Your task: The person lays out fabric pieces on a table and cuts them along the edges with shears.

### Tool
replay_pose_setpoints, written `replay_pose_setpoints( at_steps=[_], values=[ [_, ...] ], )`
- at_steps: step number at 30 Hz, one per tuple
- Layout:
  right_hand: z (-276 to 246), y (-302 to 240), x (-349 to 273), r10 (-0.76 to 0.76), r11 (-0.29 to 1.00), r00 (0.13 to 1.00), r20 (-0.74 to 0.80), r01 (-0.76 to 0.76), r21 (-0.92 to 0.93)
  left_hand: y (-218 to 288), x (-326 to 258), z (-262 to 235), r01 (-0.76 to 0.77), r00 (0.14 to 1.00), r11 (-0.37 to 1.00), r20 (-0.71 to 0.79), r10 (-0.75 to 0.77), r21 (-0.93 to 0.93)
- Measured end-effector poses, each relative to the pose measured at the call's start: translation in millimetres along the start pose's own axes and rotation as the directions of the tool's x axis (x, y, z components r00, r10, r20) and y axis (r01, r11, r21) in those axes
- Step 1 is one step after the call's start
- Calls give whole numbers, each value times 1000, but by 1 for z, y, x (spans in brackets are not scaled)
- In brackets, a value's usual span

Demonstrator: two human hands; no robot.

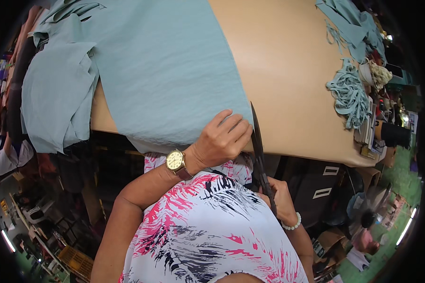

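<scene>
A large sheet of pale blue-green cloth (165, 66) lies spread over the tan cutting table (288, 70). My left hand (224, 137), with a gold wristwatch on the wrist, presses flat on the cloth's near right corner at the table edge. My right hand (281, 198), wearing a white bead bracelet, grips the handles of long dark scissors (258, 151). The blades point away from me, along the cloth's right edge, right beside my left hand's fingers. Whether the blades are apart I cannot tell.
More pieces of the same cloth (57, 104) hang folded over the table's left end. Cut strips of it (351, 94) pile at the right end, beside books and small clutter. Boxes and a green floor show below right.
</scene>
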State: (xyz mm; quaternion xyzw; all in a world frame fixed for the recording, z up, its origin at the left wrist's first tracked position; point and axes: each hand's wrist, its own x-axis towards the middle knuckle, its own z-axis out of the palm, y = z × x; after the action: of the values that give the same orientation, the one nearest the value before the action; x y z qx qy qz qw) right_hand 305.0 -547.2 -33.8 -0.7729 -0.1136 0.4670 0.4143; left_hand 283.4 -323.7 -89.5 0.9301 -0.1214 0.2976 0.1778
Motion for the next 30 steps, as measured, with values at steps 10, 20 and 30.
replay_pose_setpoints(
  at_steps=[10,20,30],
  values=[
    [2,-1,2,-34,998,999,-10,34,49,0,0,1,-4,1000,1000,-12,4,6],
    [3,11,-6,-1,997,999,-47,5,77,-1,-2,4,-6,1000,1000,-25,5,-10],
    [2,16,-12,30,996,998,-57,-25,87,-2,-1,3,56,998,998,-4,-56,19]
  ],
)
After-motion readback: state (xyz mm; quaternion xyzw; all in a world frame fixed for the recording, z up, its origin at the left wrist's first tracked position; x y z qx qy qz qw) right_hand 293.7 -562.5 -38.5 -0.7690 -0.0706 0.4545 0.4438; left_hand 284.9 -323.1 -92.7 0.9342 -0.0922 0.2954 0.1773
